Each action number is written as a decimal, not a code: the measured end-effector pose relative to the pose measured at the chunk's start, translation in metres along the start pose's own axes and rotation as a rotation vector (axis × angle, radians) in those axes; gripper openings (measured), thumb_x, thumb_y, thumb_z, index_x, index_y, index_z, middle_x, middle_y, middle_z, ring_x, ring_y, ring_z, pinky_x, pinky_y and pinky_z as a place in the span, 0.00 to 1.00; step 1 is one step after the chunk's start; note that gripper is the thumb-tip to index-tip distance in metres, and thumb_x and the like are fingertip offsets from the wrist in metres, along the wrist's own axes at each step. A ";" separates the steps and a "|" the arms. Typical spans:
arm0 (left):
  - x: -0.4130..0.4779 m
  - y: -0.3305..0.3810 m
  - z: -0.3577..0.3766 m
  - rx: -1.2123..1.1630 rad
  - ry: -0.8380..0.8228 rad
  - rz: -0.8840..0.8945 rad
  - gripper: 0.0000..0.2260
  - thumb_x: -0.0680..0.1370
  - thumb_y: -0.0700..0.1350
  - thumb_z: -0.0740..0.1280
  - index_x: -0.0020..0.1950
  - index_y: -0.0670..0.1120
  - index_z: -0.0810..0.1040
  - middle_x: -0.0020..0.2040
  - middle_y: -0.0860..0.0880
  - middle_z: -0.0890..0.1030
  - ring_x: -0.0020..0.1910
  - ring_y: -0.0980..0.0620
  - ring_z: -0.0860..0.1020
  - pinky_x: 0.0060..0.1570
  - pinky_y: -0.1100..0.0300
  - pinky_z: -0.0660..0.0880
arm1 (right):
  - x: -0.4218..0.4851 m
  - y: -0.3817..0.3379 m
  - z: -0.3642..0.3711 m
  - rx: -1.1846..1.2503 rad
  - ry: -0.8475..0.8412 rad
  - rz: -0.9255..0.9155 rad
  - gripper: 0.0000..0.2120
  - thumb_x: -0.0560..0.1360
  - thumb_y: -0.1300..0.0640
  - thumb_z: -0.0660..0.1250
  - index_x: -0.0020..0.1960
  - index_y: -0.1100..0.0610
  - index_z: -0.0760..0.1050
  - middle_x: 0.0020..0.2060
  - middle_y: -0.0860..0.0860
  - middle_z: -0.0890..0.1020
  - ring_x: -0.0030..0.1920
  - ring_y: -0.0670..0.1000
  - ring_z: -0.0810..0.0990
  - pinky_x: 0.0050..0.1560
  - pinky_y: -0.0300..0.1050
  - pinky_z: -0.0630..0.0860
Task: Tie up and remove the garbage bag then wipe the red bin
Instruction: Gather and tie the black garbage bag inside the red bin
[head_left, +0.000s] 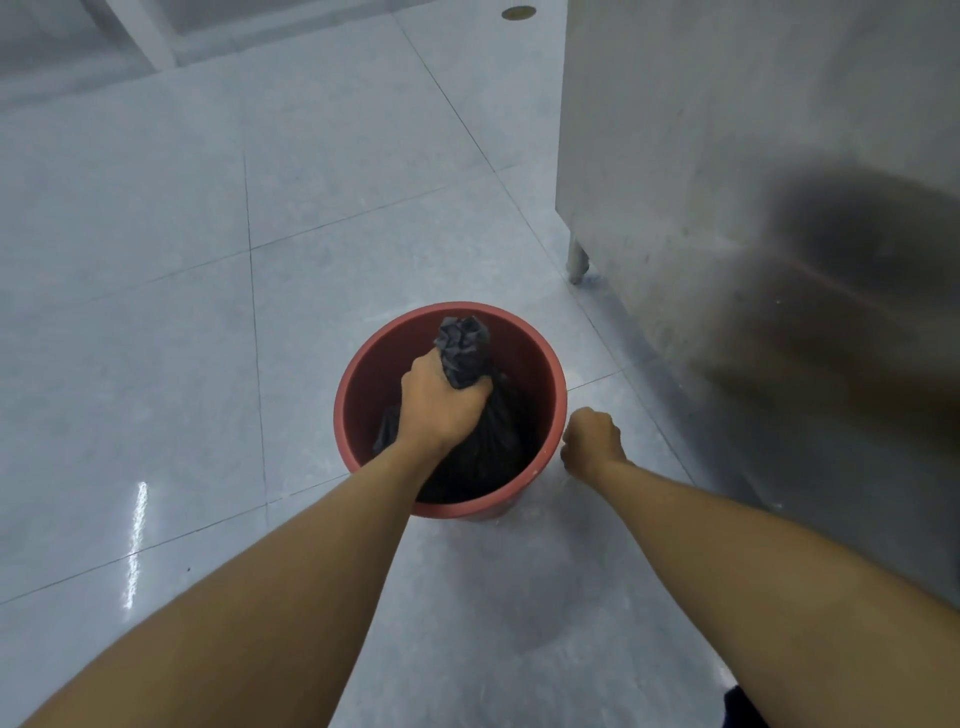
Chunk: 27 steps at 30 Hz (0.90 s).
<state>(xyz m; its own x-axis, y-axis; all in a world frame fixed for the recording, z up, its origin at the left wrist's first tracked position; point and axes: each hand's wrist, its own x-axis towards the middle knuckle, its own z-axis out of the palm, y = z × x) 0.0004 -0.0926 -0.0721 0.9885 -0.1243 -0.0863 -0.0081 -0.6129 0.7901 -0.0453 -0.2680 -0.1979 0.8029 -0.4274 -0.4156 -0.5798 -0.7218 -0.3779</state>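
Centre frame, the gathered neck of the black garbage bag (464, 345) is being gripped by the left hand (441, 402) inside the red bin (374, 364), while the right hand (592, 441) is being held fisted and empty beside the rim, likely best pressed down for a straight lift.

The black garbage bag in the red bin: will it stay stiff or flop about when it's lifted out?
Likely floppy: the bag crumples into a wrinkled tuft above the left hand gripping its neck. It would probably sag and swing when lifted. Weight is hard to judge while it sits in the bin.
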 end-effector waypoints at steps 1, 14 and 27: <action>0.000 -0.001 0.000 -0.020 0.004 -0.014 0.03 0.74 0.41 0.72 0.44 0.41 0.82 0.39 0.47 0.85 0.40 0.48 0.84 0.43 0.49 0.83 | 0.002 -0.002 -0.003 0.061 0.047 0.011 0.05 0.79 0.67 0.67 0.44 0.63 0.77 0.43 0.60 0.82 0.43 0.58 0.82 0.44 0.50 0.82; 0.002 -0.003 -0.013 -0.452 -0.037 -0.176 0.07 0.72 0.45 0.77 0.50 0.49 0.87 0.44 0.52 0.88 0.45 0.52 0.87 0.51 0.51 0.84 | -0.002 -0.076 -0.141 0.942 0.450 -0.154 0.08 0.78 0.57 0.71 0.55 0.53 0.86 0.42 0.39 0.84 0.43 0.37 0.82 0.39 0.25 0.74; -0.011 0.014 -0.038 -0.184 0.007 0.017 0.02 0.75 0.40 0.73 0.42 0.43 0.84 0.39 0.46 0.86 0.39 0.48 0.84 0.39 0.51 0.82 | -0.031 -0.100 -0.126 0.281 -0.010 -0.618 0.07 0.76 0.50 0.74 0.53 0.47 0.87 0.50 0.45 0.88 0.51 0.46 0.84 0.57 0.47 0.80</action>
<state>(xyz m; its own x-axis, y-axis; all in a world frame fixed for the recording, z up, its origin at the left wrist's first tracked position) -0.0052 -0.0698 -0.0367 0.9894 -0.1279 -0.0686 0.0025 -0.4574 0.8893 0.0050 -0.2513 -0.0428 0.9978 0.0247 -0.0613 -0.0296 -0.6625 -0.7485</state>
